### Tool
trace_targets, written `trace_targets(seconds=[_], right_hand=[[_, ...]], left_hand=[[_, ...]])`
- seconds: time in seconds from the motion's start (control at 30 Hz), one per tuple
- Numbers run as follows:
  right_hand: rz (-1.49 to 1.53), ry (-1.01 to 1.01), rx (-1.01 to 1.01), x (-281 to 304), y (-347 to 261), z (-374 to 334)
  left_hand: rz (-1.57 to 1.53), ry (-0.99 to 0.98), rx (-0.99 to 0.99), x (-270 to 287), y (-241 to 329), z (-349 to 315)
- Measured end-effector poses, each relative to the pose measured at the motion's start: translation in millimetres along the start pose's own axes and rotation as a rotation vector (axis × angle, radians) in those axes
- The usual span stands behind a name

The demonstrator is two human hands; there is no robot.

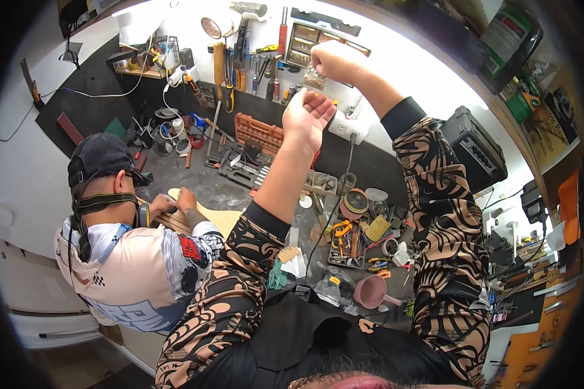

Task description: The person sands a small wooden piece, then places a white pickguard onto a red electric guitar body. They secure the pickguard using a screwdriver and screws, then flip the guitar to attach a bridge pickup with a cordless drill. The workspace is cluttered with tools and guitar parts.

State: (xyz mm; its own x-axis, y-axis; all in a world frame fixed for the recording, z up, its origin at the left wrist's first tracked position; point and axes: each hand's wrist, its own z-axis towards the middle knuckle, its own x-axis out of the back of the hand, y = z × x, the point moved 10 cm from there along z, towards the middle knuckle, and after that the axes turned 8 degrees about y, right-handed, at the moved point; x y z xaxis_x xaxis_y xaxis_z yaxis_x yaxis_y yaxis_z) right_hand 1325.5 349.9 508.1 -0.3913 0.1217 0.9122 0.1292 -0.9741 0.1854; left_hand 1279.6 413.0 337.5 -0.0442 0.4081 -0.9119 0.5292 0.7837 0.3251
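One right hand seems to grip a small clear plastic drawer of tan bits, which could spill past the loose, empty left hand if tipped.

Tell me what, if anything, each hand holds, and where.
The right hand grips a small clear container near its top; exact finger placement is hidden. The left hand, palm open, holds nothing visible.

Workshop, hanging hand tools, cluttered bench (grey)
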Motion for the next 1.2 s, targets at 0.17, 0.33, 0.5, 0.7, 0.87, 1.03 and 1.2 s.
trace_targets(seconds=[0.17, 0.33, 0.5, 0.7, 0.87, 1.03, 1.2], right_hand=[[0.075, 0.12, 0.014, 7.0, 11.2, -8.0], [0.502, 0.242, 0.009, 36.7, -5.2, -26.7], [0.612, 0.048, -0.097, 21.0, -57.0, -108.4], [0.701, 0.043, -0.129, -5.1, -42.6, -132.9], [0.698, -0.012, -0.143, -1.4, -45.4, -139.2], [0.775, -0.066, -0.183, -11.4, -42.4, -148.6], [0.761, -0.016, -0.193, -12.0, -40.6, -155.5]], left_hand=[[-0.101, -0.001, 0.084, -5.3, -13.3, -7.0], [-0.254, -0.067, 0.14, 1.1, -11.9, -13.5], [-0.311, -0.19, 0.202, -5.3, -25.7, -45.7], [-0.377, -0.3, 0.306, 7.7, -53.1, -44.1], [-0.395, -0.35, 0.316, 5.9, -54.4, -55.6], [-0.441, -0.474, 0.362, 0.8, -51.8, -66.8], [-0.482, -0.545, 0.412, 0.4, -56.1, -72.3]])
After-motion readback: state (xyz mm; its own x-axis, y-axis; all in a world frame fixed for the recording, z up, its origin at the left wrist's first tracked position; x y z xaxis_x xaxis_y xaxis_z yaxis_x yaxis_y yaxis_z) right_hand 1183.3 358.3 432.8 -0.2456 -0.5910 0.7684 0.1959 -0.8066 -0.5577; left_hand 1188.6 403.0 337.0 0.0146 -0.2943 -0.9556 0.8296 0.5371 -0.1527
